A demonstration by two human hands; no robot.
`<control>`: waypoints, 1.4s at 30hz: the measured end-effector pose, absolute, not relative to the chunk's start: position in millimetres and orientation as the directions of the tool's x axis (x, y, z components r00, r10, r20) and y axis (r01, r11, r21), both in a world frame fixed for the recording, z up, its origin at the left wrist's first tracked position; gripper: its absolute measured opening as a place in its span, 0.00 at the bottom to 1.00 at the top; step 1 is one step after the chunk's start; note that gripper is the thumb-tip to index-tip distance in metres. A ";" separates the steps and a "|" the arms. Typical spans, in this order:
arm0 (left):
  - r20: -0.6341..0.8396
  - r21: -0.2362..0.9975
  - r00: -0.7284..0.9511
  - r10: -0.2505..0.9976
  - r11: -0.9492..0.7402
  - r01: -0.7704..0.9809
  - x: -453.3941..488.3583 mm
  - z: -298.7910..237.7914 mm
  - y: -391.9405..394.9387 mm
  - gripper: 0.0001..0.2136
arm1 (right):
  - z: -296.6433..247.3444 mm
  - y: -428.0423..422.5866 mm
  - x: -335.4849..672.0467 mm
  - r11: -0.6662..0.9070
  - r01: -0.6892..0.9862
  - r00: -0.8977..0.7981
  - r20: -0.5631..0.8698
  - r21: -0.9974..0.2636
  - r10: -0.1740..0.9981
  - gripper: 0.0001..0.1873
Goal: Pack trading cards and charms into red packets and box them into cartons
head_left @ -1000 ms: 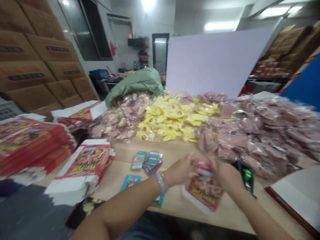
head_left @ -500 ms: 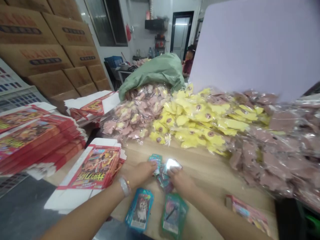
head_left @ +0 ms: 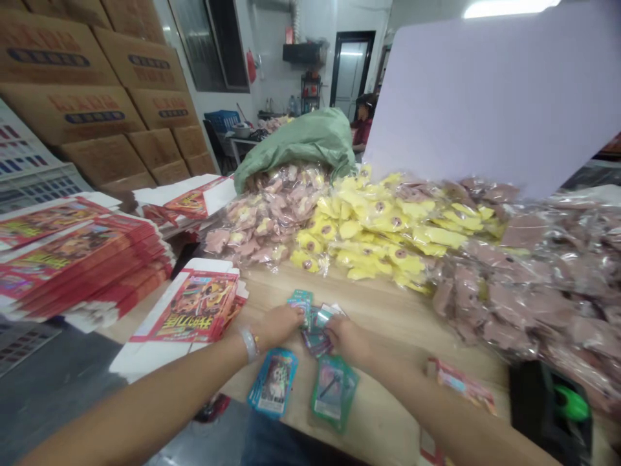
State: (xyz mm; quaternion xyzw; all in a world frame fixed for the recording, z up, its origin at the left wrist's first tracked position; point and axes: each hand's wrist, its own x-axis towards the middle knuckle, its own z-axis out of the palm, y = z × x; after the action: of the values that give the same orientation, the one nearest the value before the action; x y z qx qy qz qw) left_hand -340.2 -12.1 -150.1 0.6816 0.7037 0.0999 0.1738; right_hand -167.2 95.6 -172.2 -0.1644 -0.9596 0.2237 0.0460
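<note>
Teal cards [head_left: 301,298] lie under the fingertips of the left hand [head_left: 280,325]; whether those fingers pinch the top one or only press on it cannot be told. Just beside, the right hand [head_left: 353,340] has its fingers curled together on the edge of a silvery card [head_left: 323,316], above a fanned dark pile [head_left: 316,346] on the wooden table [head_left: 388,317].

A second ago both hands were over at the right, around a red printed box [head_left: 463,385]; now that box lies on the table by the right forearm, let go. Half a second ago the silvery card flashed white with glare; now the glare is weaker and the right fingers look tighter on it. The work, by this judgement, has passed from the box to drawing cards off the piles. Nearer the body, the blue pile [head_left: 274,385] and green pile [head_left: 334,395] lie untouched, side by side but apart.
</note>
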 end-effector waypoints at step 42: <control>0.094 0.848 0.546 0.833 -0.355 0.395 -107.6 -106.8 153.5 0.29 | -97.5 210.3 103.8 -0.241 -0.251 0.106 -0.274 -0.938 0.956 0.12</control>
State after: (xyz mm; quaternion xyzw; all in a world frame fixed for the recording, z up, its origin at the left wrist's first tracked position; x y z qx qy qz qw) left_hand -107.6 153.5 -106.8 0.7783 0.3942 0.2677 0.4089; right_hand 103.8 210.3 -97.5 -0.5320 -0.3311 0.5808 0.5196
